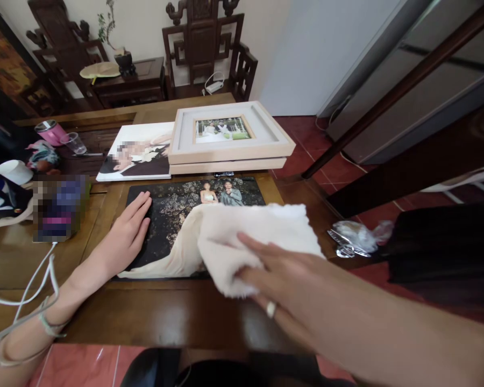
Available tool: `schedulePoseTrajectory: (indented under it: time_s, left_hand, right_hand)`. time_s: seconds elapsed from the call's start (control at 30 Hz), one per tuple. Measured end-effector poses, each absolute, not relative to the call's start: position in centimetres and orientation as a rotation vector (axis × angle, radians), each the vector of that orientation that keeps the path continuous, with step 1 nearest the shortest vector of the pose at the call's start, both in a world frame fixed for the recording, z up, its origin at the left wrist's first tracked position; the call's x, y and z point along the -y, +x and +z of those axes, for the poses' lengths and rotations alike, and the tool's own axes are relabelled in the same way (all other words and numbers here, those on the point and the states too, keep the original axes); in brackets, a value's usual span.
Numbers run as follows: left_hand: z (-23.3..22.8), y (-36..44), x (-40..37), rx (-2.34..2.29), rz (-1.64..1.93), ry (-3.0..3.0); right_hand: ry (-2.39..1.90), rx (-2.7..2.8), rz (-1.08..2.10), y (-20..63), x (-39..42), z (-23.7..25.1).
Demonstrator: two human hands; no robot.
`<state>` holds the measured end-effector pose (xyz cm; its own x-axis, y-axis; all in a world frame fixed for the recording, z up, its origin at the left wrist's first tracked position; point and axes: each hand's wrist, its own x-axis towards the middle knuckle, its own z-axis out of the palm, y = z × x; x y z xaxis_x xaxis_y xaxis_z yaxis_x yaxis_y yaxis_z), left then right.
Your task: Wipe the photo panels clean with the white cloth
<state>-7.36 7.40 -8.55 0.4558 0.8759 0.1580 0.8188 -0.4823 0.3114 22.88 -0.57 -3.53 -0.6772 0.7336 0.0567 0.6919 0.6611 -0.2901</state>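
A dark photo panel [165, 215] lies flat on the wooden table [153, 312], picturing two people and a long pale gown. My left hand [125, 231] rests on its left edge, fingers stretched out and holding nothing. A white cloth [226, 242] covers the panel's right part and hangs a little past its edge. My right hand [282, 274], with a ring on one finger, grips the bunched cloth and presses it over the panel. The panel's lower right corner is hidden under cloth and hand.
Behind the panel lie a white-edged photo print [145, 166] and stacked pale wooden frames [229, 158]. To the left are a pink mug [52, 133], a clear cup [76, 144], a white cup [14, 172] and a white cable [50, 269]. Plastic-wrapped items [357, 239] lie at right.
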Motion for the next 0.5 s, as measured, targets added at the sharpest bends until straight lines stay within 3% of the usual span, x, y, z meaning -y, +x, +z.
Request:
schedulePoseTrajectory:
  time_s: [0.17, 0.3, 0.5]
  left_hand:
    - [-8.6, -7.5, -7.4, -1.479, 0.451, 2.514]
    - [-8.5, -7.4, -7.5, -1.484, 0.448, 2.503]
    - [-8.5, -7.2, -7.5, -1.495, 0.438, 2.489]
  right_hand:
    - [-1.389, 2.721, 0.203, 23.9, -2.9, -4.5]
    - [-1.216, 2.691, 0.055, 23.3, 0.0, -5.8]
    - [-1.013, 2.741, 0.352, 22.0, 4.7, -4.8]
